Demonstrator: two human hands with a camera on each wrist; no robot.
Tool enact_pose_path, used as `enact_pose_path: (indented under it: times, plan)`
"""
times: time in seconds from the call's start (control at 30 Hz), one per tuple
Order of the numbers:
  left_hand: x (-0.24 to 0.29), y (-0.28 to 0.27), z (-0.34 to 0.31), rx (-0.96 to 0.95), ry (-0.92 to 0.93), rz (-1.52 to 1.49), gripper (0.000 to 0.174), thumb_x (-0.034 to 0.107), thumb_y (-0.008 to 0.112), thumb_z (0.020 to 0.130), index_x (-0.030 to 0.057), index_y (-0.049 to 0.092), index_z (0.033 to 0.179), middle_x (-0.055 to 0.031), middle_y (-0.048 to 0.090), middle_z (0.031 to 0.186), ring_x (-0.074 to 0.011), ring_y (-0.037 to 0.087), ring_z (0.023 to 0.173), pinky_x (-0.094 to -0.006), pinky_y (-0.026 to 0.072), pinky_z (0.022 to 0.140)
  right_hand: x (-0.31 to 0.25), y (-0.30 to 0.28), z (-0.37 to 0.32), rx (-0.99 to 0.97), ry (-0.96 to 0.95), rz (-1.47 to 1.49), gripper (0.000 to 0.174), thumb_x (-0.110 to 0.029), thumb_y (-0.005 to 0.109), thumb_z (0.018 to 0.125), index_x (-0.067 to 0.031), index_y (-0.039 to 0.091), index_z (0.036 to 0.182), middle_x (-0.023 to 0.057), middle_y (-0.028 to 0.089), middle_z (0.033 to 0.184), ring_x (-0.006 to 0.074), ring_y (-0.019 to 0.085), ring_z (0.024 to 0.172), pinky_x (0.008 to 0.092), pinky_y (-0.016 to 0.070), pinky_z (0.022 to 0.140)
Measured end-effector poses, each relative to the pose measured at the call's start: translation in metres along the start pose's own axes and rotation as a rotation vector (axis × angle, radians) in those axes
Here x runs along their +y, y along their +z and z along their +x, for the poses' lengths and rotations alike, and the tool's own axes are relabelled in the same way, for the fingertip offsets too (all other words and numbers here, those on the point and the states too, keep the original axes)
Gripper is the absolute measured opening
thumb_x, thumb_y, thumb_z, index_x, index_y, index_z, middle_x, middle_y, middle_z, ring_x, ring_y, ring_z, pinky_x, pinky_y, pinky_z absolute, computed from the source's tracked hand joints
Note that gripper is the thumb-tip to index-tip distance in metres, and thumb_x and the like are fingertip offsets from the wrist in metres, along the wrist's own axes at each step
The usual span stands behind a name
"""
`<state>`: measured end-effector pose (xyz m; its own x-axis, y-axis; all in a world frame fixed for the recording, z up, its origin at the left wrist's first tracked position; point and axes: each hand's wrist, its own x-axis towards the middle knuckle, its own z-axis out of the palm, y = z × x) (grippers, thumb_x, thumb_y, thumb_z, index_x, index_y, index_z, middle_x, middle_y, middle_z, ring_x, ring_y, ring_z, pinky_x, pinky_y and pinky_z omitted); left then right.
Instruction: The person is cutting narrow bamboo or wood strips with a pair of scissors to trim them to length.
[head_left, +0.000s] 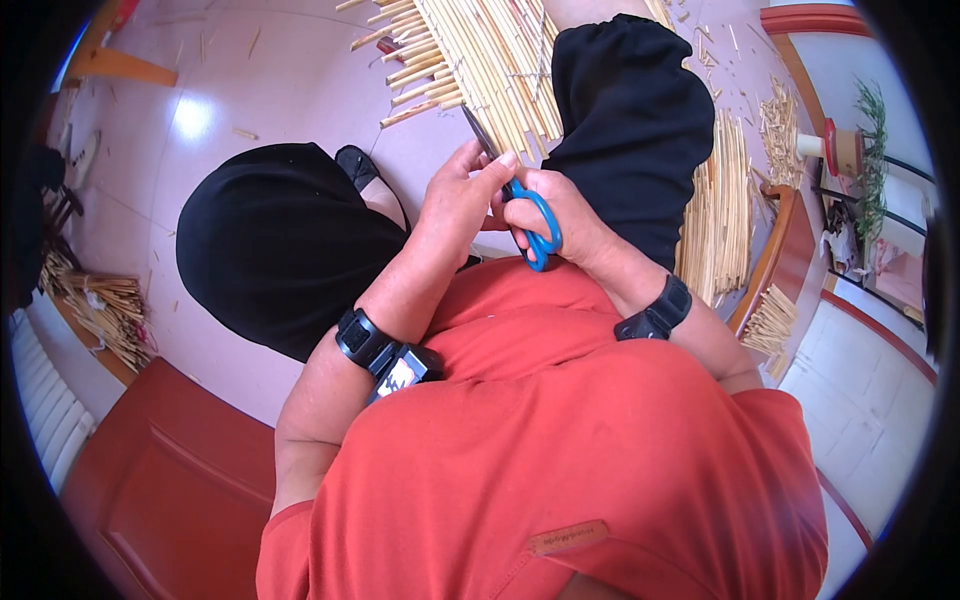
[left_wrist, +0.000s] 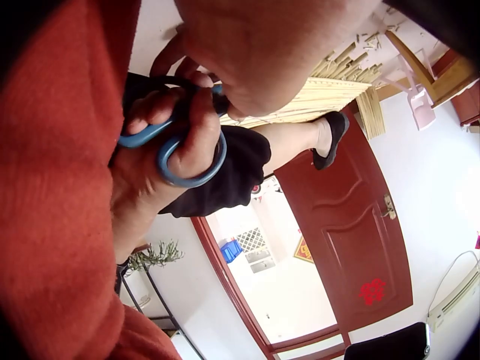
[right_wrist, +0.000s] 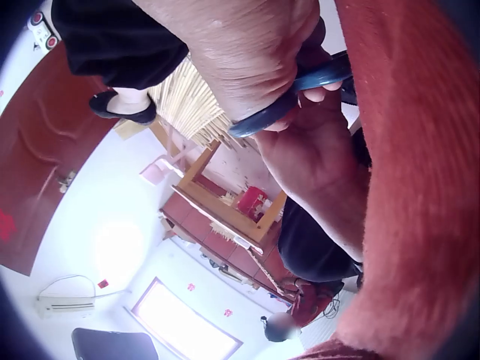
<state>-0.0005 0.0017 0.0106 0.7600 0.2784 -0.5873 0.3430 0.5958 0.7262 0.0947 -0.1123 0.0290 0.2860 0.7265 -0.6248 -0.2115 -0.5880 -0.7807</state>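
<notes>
My right hand (head_left: 560, 215) grips a pair of scissors (head_left: 548, 225) by the blue handles, with fingers through the loops. In the left wrist view, a blue loop (left_wrist: 219, 161) circles the thumb side of that hand. My left hand (head_left: 458, 195) meets it in front of the red shirt. The dark scissor blades come out between its thumb and curled fingers, pointing away toward a mat of pale stalks (head_left: 490, 60) tied with thin cross strands. Part of the left fingers is hidden behind the scissors and right hand.
A stack of cut stalks (head_left: 715, 215) lies to the right beside a knee in black cloth (head_left: 630, 110). Another stalk bundle (head_left: 110, 310) is at the left by a red-brown panel (head_left: 170, 450). Loose bits scatter over the pale tiled floor (head_left: 250, 60).
</notes>
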Motion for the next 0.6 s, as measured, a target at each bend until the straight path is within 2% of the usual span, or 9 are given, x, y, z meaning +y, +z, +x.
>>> enact_pose_path:
  times: [0.13,0.2,0.27,0.33,0.37,0.4,0.47,0.6]
  plan:
    - [-0.009,0.002,-0.007,-0.005,-0.032,0.011,0.041,0.028,0.054,0.095,0.0032,0.050,0.127,-0.0052,0.053,0.092,-0.0137,0.057,0.075,-0.0334,0.0576,0.067,0.008,0.000,-0.009,-0.058,0.033,-0.018,0.017,-0.015,0.054,0.080,-0.0023,0.055,0.091,0.0034,0.056,0.066,0.0088,0.054,0.050,0.0223,0.0448,0.047]
    - [-0.010,0.002,-0.008,-0.001,-0.020,0.023,0.043,0.030,0.055,0.095,0.0033,0.049,0.128,-0.0051,0.053,0.091,-0.0136,0.055,0.073,-0.0333,0.0573,0.067,0.000,-0.002,-0.015,-0.095,0.049,0.118,0.020,-0.013,0.053,0.080,0.0004,0.055,0.094,0.0085,0.059,0.064,0.0135,0.058,0.050,0.0246,0.0478,0.046]
    - [-0.004,0.000,-0.007,0.009,-0.043,0.009,0.044,0.031,0.060,0.091,-0.0019,0.050,0.119,-0.0102,0.056,0.090,-0.0164,0.058,0.077,-0.0308,0.0547,0.055,-0.014,-0.007,-0.015,-0.118,0.076,0.090,0.024,-0.017,0.054,0.080,-0.0006,0.054,0.097,0.0103,0.062,0.069,0.0149,0.059,0.051,0.0245,0.0481,0.048]
    - [0.000,-0.001,-0.006,-0.005,-0.038,0.010,0.045,0.033,0.058,0.092,-0.0006,0.049,0.121,-0.0087,0.054,0.088,-0.0154,0.058,0.074,-0.0314,0.0553,0.057,-0.019,-0.010,-0.011,-0.177,0.104,0.118,0.027,-0.022,0.055,0.079,-0.0008,0.054,0.096,0.0121,0.064,0.071,0.0160,0.059,0.051,0.0252,0.0481,0.048]
    - [0.002,-0.002,-0.006,-0.018,-0.032,0.012,0.047,0.036,0.056,0.093,0.0006,0.049,0.122,-0.0071,0.052,0.086,-0.0144,0.057,0.072,-0.0320,0.0559,0.060,-0.020,-0.007,-0.010,-0.142,0.083,0.104,0.032,-0.027,0.054,0.078,0.0001,0.054,0.096,0.0137,0.064,0.071,0.0164,0.060,0.052,0.0258,0.0484,0.049]
    - [0.005,-0.002,-0.005,-0.015,-0.030,0.011,0.047,0.036,0.056,0.093,0.0006,0.049,0.122,-0.0071,0.052,0.086,-0.0144,0.057,0.072,-0.0320,0.0559,0.060,-0.021,-0.006,-0.009,-0.145,0.082,0.102,0.032,-0.027,0.054,0.078,0.0001,0.054,0.096,0.0137,0.064,0.071,0.0164,0.060,0.052,0.0258,0.0484,0.049]
    - [0.010,-0.002,-0.005,0.017,-0.039,0.052,0.043,0.036,0.056,0.093,0.0000,0.050,0.116,-0.0069,0.052,0.082,-0.0155,0.058,0.071,-0.0321,0.0550,0.056,-0.021,-0.004,-0.007,-0.156,0.080,0.122,0.040,-0.030,0.053,0.081,0.0024,0.053,0.104,0.0091,0.065,0.073,0.0091,0.058,0.052,0.0180,0.0394,0.045]
    - [0.001,-0.005,0.006,0.003,-0.034,0.047,0.042,0.036,0.056,0.092,0.0001,0.050,0.113,-0.0070,0.050,0.079,-0.0166,0.058,0.064,-0.0315,0.0536,0.049,-0.015,-0.006,-0.004,-0.166,0.060,0.146,0.040,-0.031,0.053,0.081,0.0030,0.054,0.101,0.0098,0.065,0.071,0.0092,0.057,0.050,0.0182,0.0386,0.043]
